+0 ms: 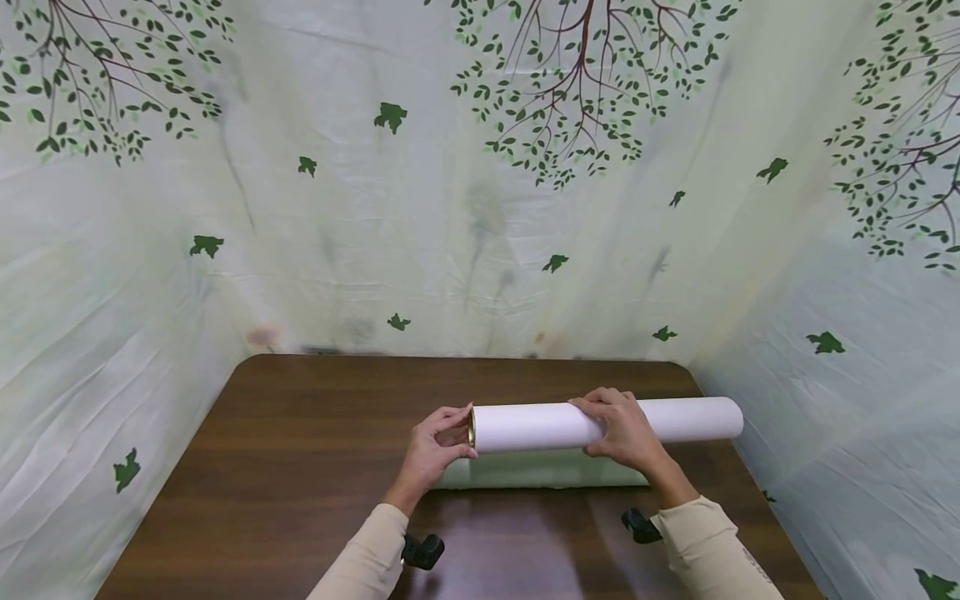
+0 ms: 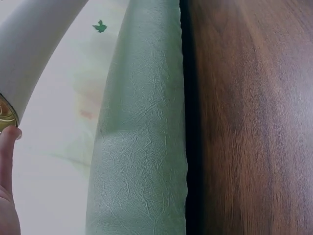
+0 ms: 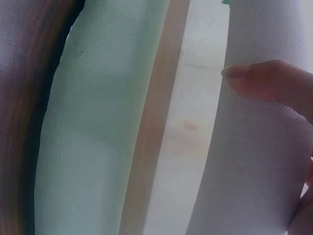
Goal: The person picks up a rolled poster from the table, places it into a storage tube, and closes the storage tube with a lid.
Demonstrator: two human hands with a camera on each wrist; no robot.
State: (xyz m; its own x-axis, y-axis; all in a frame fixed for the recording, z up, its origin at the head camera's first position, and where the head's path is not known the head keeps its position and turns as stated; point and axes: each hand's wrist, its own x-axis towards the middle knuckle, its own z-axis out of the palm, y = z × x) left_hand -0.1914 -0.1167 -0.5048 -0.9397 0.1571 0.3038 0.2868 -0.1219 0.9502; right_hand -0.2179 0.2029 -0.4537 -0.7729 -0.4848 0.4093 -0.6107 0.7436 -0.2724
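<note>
A long white cardboard tube (image 1: 532, 426) with a gold-coloured metal end (image 2: 7, 116) is held nearly level over the table in the head view. My left hand (image 1: 433, 450) pinches its left end, thumb and fingertips right at the rim. Further along, my right hand (image 1: 621, 427) grips the tube from above near its middle, thumb on the near side and fingers over the top. Just below and nearer me, a pale green roll with a finely creased surface (image 2: 142, 137) lies lengthwise on the table, partly hidden by the tube and right hand.
The brown wood-grain table (image 1: 315, 467) extends around the roll. A pale curtain with printed branches and leaves (image 1: 450, 208) hangs behind and along both sides. Black wrist devices (image 1: 423, 552) sit below both hands.
</note>
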